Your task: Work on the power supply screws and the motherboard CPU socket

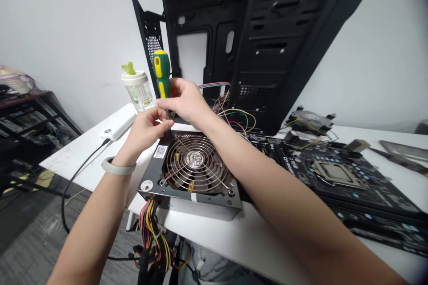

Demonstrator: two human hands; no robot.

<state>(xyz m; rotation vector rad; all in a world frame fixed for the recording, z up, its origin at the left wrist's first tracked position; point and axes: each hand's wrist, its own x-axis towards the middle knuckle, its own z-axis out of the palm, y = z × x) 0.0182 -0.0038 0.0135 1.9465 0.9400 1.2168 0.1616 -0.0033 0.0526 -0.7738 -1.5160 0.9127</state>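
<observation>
A green and yellow screwdriver (161, 69) stands nearly upright over the far left corner of a power supply (187, 202). My right hand (187, 100) grips the lower part of its handle between thumb and fingers. Lower down, my left hand (150, 127) is closed in a pinch around the shaft, just above the casing. The screwdriver's tip is hidden behind the left fingers. On top of the power supply, a round wire grille (195, 160) covers the fan. A bundle of coloured cables (154, 231) hangs from its near side, over the table edge.
Behind my hands rises a black computer case (214, 22). A clear cup (137, 89) and a white power bank (118, 127) with a black cable are at left. Motherboards (334, 173) lie at right, with a cooling fan (310, 120) behind them on the white table (224, 240).
</observation>
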